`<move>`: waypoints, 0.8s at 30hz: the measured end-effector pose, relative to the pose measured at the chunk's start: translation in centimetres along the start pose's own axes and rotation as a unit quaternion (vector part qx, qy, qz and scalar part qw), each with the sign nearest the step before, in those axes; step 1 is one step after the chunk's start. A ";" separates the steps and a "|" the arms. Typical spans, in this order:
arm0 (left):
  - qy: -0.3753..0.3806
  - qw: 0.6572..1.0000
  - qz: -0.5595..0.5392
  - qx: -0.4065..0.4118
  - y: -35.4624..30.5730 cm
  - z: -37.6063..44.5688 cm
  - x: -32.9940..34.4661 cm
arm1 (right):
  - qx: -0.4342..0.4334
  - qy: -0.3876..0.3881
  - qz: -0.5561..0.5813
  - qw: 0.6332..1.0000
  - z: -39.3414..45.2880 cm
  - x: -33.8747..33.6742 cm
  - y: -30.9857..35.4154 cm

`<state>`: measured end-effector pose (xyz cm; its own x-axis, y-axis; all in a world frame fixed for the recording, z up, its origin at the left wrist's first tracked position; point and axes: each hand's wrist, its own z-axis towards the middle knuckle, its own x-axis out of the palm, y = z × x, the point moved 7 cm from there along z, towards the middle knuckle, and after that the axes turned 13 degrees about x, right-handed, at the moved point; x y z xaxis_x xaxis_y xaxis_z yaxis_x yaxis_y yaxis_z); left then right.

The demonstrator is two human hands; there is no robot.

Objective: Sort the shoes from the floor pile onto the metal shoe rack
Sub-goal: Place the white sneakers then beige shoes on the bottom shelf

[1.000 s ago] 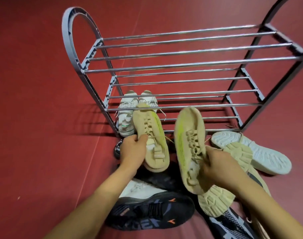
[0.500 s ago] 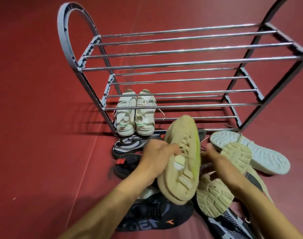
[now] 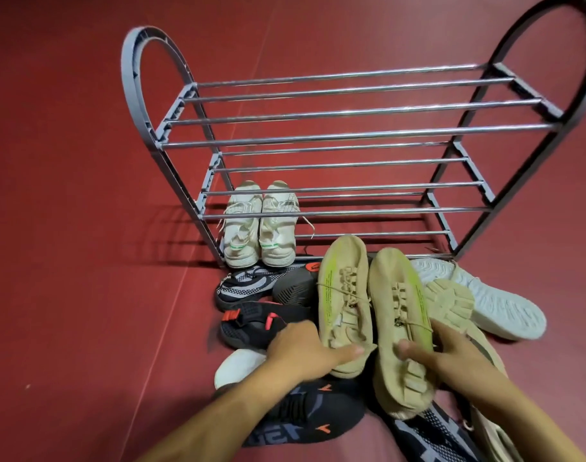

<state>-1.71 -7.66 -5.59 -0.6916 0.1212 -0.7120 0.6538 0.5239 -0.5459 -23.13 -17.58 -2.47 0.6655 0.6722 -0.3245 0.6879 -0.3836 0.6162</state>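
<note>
While both hands reach into the pile in the head view, the left hand point(image 3: 301, 353) has its grip clenched on the heel end of the left tan shoe point(image 3: 346, 301), thumb laid across the collar. Alongside it, the right hand point(image 3: 448, 351) grasps the right tan shoe point(image 3: 400, 325) the same way, thumb over its opening. Both tan shoes point toe-first toward the metal shoe rack point(image 3: 335, 138), side by side and touching, just in front of its lowest tier. A white pair point(image 3: 260, 225) sits on that lowest tier at the rack's left end. In front of the rack lie dark knit shoes point(image 3: 251, 285), a black shoe with red straps point(image 3: 251, 323), a black shoe with orange marks point(image 3: 305, 418) and an upturned pale sole point(image 3: 495, 301), all on the red floor point(image 3: 68, 261).
</note>
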 end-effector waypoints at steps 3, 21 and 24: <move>0.000 0.998 -0.063 0.005 0.9 -0.3 1.9 | 0.003 0.007 0.189 0.982 -0.8 -0.4 -1.5; -0.191 0.955 -0.224 0.016 -1.4 0.2 -2.9 | 0.158 -0.017 0.161 0.974 1.4 4.3 -3.4; -0.204 0.946 -0.254 0.009 -0.8 1.4 -2.8 | 0.185 0.060 0.218 0.956 2.3 6.4 -1.7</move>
<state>0.12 -9.57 -3.79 -0.7445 -0.4782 -0.4658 0.2774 0.4131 -0.8674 -19.38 -14.05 -7.21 0.8892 0.4576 0.0040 0.4237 -0.8265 0.3706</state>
